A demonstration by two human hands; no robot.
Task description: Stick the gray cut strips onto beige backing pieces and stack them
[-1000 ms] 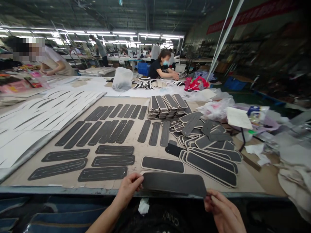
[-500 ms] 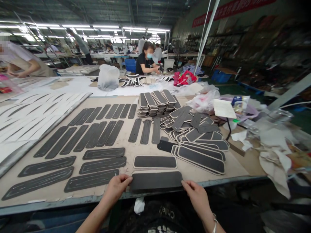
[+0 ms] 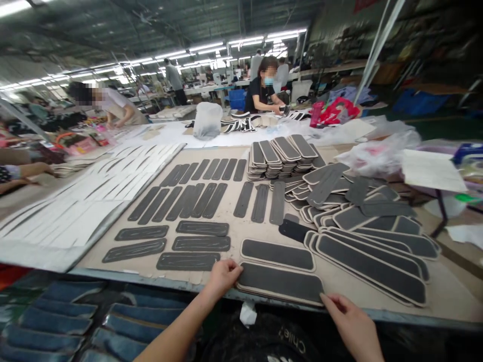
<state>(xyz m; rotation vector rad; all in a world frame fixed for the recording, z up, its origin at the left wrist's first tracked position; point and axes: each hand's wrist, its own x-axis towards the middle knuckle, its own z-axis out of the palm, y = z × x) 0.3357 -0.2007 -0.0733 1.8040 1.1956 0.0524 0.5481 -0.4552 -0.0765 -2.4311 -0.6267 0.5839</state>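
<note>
At the table's near edge a long dark grey strip (image 3: 281,282) with rounded corners lies over beige-rimmed pieces. My left hand (image 3: 224,275) is closed in a pinch at its left end. The thumb and fingers of my right hand (image 3: 349,318) are closed at its right corner; their tips are partly hidden. Just beyond lies another beige-rimmed grey strip (image 3: 277,254). Left of my hands, several plain grey strips with glossy streaks, such as this nearest one (image 3: 187,261), are spread in rows.
A loose pile of rimmed strips (image 3: 372,269) fans out at the right. Behind it stand neat stacks (image 3: 287,149). White sheets (image 3: 94,188) cover the left table. Plastic bags (image 3: 377,151) lie at the back right. A masked person (image 3: 260,95) works across the table; another person (image 3: 124,108) bends at far left.
My view has swung left, shifting the scene rightward. The grey strip between my hands has come down onto the beige-rimmed pieces, its pale rim now showing around it. Both hands stay at its ends.
</note>
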